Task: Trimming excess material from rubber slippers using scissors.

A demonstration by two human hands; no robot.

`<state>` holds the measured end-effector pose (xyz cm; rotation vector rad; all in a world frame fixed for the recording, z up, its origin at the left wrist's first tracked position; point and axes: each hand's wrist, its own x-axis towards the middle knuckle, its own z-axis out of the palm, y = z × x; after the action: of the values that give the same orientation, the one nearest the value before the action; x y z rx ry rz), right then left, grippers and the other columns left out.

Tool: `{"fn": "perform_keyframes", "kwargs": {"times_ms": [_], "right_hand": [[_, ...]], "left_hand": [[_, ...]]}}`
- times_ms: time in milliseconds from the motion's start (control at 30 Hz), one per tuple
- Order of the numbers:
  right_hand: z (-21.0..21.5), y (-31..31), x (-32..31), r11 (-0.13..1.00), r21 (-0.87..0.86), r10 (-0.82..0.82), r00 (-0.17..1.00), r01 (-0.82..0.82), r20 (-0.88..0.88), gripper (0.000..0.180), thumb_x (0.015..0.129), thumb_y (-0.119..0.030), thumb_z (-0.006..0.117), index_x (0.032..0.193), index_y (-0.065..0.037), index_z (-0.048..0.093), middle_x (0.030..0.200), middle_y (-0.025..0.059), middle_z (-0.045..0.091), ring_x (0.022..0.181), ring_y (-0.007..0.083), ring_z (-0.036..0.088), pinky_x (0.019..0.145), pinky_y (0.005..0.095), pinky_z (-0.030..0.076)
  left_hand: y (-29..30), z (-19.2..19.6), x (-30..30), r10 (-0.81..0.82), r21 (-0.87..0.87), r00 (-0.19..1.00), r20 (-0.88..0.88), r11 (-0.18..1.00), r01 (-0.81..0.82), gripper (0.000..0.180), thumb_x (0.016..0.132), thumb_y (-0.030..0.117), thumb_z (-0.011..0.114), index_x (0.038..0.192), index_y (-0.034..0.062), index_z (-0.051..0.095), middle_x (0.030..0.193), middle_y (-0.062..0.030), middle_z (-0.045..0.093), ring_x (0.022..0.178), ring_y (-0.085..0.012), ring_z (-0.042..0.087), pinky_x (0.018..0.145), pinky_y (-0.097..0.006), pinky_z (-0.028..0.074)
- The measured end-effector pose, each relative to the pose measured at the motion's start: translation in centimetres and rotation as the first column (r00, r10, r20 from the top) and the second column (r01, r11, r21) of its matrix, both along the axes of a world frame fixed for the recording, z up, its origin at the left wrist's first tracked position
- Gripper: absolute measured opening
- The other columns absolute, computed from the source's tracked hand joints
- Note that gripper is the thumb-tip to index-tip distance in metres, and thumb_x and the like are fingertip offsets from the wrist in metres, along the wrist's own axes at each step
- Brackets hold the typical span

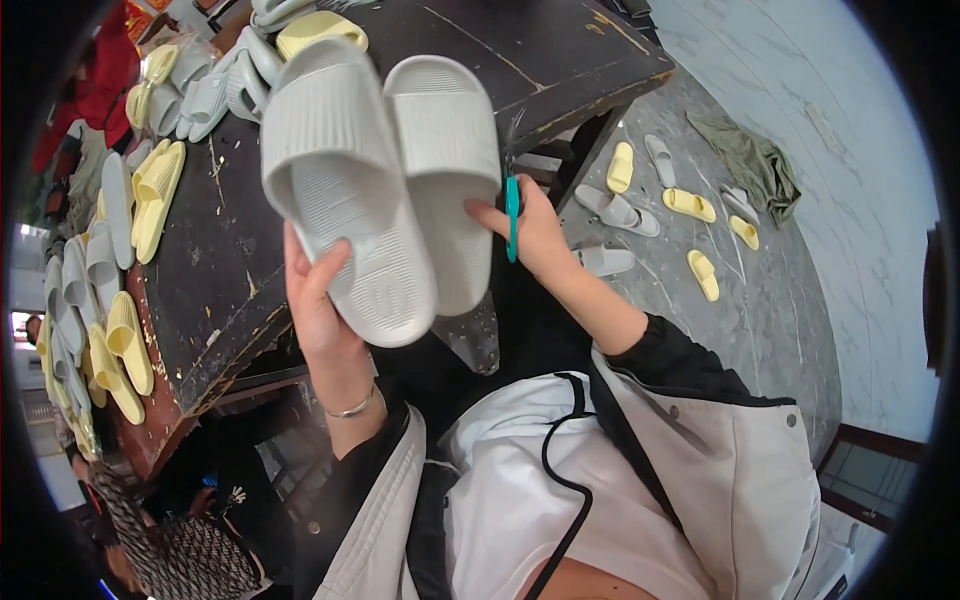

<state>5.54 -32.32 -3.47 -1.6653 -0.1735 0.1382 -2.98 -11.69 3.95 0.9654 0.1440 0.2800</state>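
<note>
My left hand grips a light grey slipper with a ribbed strap, thumb on the footbed and fingers behind it. A matching grey slipper stands right beside it, its edge partly behind the first. My right hand pinches this second slipper, thumb on its footbed. The same hand also holds teal-handled scissors, whose thin blades point away from me. Both slippers are raised over the near edge of the dark table, toes away from me.
The worn dark table has chipped edges. Grey and yellow slippers line its left side, with more grey ones at the far left. On the marbled floor at right lie several loose slippers and a green cloth.
</note>
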Motion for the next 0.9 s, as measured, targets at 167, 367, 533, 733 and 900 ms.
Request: {"fn": "perform_keyframes", "kwargs": {"times_ms": [167,367,533,733,900], "right_hand": [[0.4,-0.4,0.2,0.975,0.221,-0.022,1.0,0.021,0.003,0.045,0.082,-0.024,0.079,0.104,0.002,0.05,0.086,0.0055,0.058,0.079,0.0107,0.055,0.072,0.0271,0.047],[1.8,-0.3,-0.6,0.961,0.275,-0.032,0.998,0.016,0.053,0.042,0.082,-0.021,0.079,0.103,-0.001,0.049,0.084,0.0038,0.056,0.075,0.0101,0.054,0.07,0.0269,0.046],[1.5,-0.3,-1.3,0.988,0.15,-0.056,0.98,0.028,0.192,0.042,0.082,-0.019,0.079,0.104,-0.003,0.048,0.083,0.0032,0.056,0.073,0.0111,0.053,0.069,0.0264,0.046],[0.0,0.0,-1.5,0.994,0.113,-0.047,0.947,0.012,0.318,0.043,0.081,-0.018,0.08,0.104,-0.003,0.047,0.088,0.0041,0.054,0.078,0.0132,0.053,0.073,0.027,0.045],[0.3,-0.1,-2.1,0.991,0.12,0.024,0.954,-0.063,0.297,0.049,0.081,-0.015,0.077,0.119,-0.002,0.05,0.11,0.009,0.063,0.103,0.0202,0.06,0.093,0.0331,0.046]], "left_hand": [[1.7,-1.4,-1.1,0.183,0.164,0.983,0.022,0.969,-0.184,0.062,0.085,-0.001,0.058,0.143,0.0001,0.036,0.125,-0.0157,0.058,0.109,-0.0254,0.061,0.093,-0.038,0.052],[2.3,-2.1,-1.6,0.18,0.196,0.984,-0.006,0.965,-0.176,0.062,0.085,-0.003,0.061,0.143,0.0002,0.039,0.127,-0.0133,0.058,0.113,-0.0219,0.06,0.095,-0.034,0.048],[2.0,-2.5,-1.6,0.233,0.293,0.972,0.004,0.929,-0.224,0.062,0.087,-0.003,0.062,0.144,-0.0005,0.037,0.13,-0.0114,0.057,0.115,-0.0194,0.058,0.097,-0.032,0.046],[2.3,-3.7,-2.4,0.274,0.31,0.959,0.073,0.908,-0.283,0.068,0.088,-0.003,0.064,0.148,-0.0004,0.032,0.133,-0.0103,0.055,0.118,-0.0175,0.055,0.101,-0.031,0.042],[3.0,-4.1,-3.2,0.28,0.347,0.948,0.151,0.883,-0.316,0.07,0.088,-0.002,0.065,0.148,-0.0011,0.031,0.135,-0.0104,0.055,0.119,-0.0164,0.055,0.102,-0.031,0.041]]}}
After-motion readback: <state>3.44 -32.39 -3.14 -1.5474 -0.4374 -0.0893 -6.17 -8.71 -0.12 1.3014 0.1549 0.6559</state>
